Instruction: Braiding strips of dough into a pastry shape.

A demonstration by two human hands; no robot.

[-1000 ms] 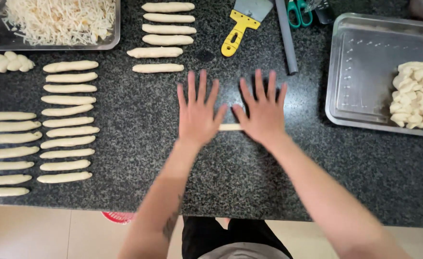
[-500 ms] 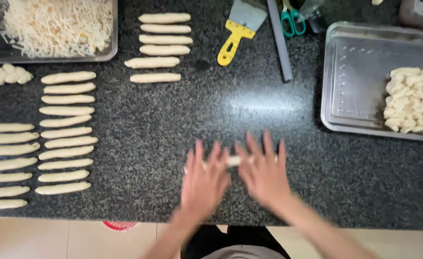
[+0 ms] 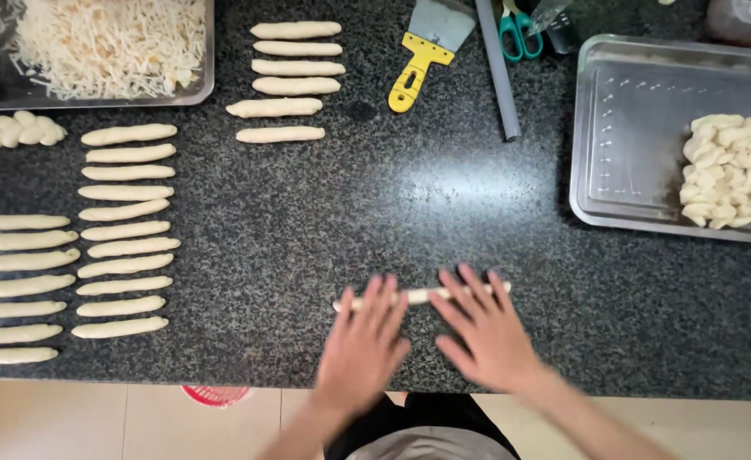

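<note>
Now a thin dough rope [image 3: 422, 296] is pressed under two flat hands near the desk's [image 3: 375, 213] front edge.

Fingers are spread on the left hand [image 3: 362, 345] and the right hand [image 3: 486, 328], nothing pinched; finished dough sticks [image 3: 124, 230] are laid in rows well to the left.

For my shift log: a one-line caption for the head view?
Both hands flat on a thin dough rope at the counter's near edge.
</note>
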